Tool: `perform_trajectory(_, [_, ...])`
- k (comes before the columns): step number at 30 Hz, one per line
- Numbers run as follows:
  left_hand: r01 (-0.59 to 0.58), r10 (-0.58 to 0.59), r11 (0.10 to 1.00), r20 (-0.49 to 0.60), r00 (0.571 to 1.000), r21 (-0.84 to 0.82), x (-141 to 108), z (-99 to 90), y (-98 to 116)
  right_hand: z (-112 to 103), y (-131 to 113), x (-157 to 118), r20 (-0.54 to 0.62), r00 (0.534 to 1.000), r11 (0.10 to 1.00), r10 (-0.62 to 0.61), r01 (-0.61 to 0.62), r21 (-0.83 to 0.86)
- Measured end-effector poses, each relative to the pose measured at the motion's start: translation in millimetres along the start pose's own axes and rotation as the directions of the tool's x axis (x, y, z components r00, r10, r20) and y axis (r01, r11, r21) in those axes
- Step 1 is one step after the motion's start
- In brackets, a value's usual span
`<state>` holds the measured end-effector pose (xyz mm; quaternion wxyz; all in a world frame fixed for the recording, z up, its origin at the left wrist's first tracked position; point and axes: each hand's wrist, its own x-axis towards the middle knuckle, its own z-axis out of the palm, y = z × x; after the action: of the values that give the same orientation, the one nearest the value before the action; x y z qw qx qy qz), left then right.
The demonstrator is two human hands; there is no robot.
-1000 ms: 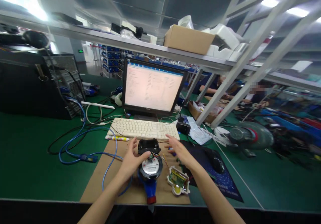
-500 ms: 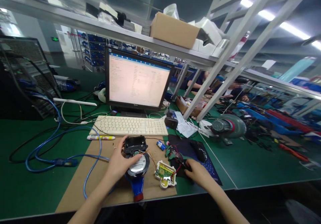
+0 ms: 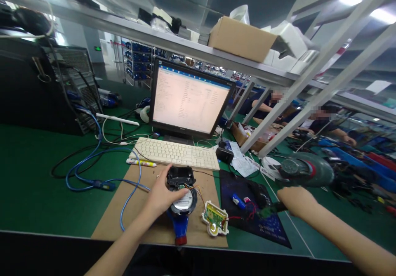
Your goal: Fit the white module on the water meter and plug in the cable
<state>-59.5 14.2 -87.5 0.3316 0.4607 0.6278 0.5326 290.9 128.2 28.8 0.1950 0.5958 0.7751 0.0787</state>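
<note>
Water meter (image 3: 183, 204) on cardboard mat (image 3: 130, 214), just before keyboard (image 3: 175, 153); left hand (image 3: 163, 194) still gripping its dial. Right hand (image 3: 295, 200), half a second ago beside circuit module (image 3: 215, 223), now well right of meter, grip closed on small green board (image 3: 268, 211), red wires stretched taut.

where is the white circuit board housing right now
In the head view the white circuit board housing lies on the brown cardboard mat, right of the water meter under the left hand, beside the dark mouse pad.
</note>
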Motion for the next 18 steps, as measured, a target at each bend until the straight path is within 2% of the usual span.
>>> perform_trajectory(3, [-0.003, 0.003, 1.0, -0.001, 1.0, 0.005, -1, 0.2, 1, -8, 30, 14, 0.004, 0.998, 0.998, 0.056, -0.056, 0.042])
perform_trajectory(4, [-0.003, 0.003, 1.0, -0.006, 1.0, 0.016, -1, 0.3, 1, -9, 35, 18, -0.028, 0.998, 0.994, 0.064, -0.062, 0.09])
perform_trajectory(6, [-0.005, 0.005, 0.999, -0.016, 1.0, 0.04, 0, 0.2, 2, -8, 28, 23, -0.138, 0.99, 0.939, 0.041, 0.01, 0.345])
perform_trajectory(7, [-0.005, 0.006, 0.999, -0.02, 1.0, 0.043, 0, 0.2, 2, -6, 15, 24, -0.22, 0.975, 0.833, 0.032, 0.096, 0.545])
perform_trajectory(8, [-0.007, 0.008, 0.999, -0.022, 1.0, 0.043, 0, 0.1, 3, -4, -4, 25, -0.291, 0.957, 0.615, 0.025, 0.215, 0.759])
perform_trajectory(9, [-0.012, 0.013, 0.999, -0.022, 1.0, 0.047, 0, 0.0, 3, -4, -27, 24, -0.342, 0.938, 0.312, 0.061, 0.308, 0.899])
perform_trajectory(10, [-0.017, 0.018, 0.998, -0.022, 1.0, 0.054, 0, -0.1, 3, -5, -53, 23, -0.363, 0.928, 0.018, 0.085, 0.363, 0.932])
perform_trajectory(11, [-0.023, 0.024, 0.998, -0.019, 1.0, 0.061, -1, -0.2, 4, -8, -80, 21, -0.363, 0.927, -0.19, 0.093, 0.374, 0.908])
perform_trajectory(12, [-0.026, 0.027, 0.998, -0.017, 0.999, 0.063, -1, -0.2, 4, -13, -106, 20, -0.369, 0.923, -0.337, 0.108, 0.383, 0.86])
perform_trajectory(13, [-0.028, 0.029, 0.998, -0.013, 0.999, 0.06, -1, -0.2, 3, -21, -130, 18, -0.373, 0.922, -0.41, 0.103, 0.381, 0.828])
perform_trajectory(14, [-0.027, 0.028, 0.998, -0.01, 1.0, 0.049, -2, -0.1, 3, -29, -150, 17, -0.375, 0.921, -0.435, 0.105, 0.381, 0.816])
perform_trajectory(15, [-0.025, 0.025, 0.999, -0.01, 1.0, 0.035, -2, 0.0, 3, -38, -167, 16, -0.401, 0.909, -0.434, 0.116, 0.41, 0.802])
perform_trajectory(18, [-0.027, 0.028, 0.999, -0.02, 0.999, 0.03, -3, 0.7, 2, -53, -199, 18, -0.539, 0.824, -0.369, 0.176, 0.563, 0.74])
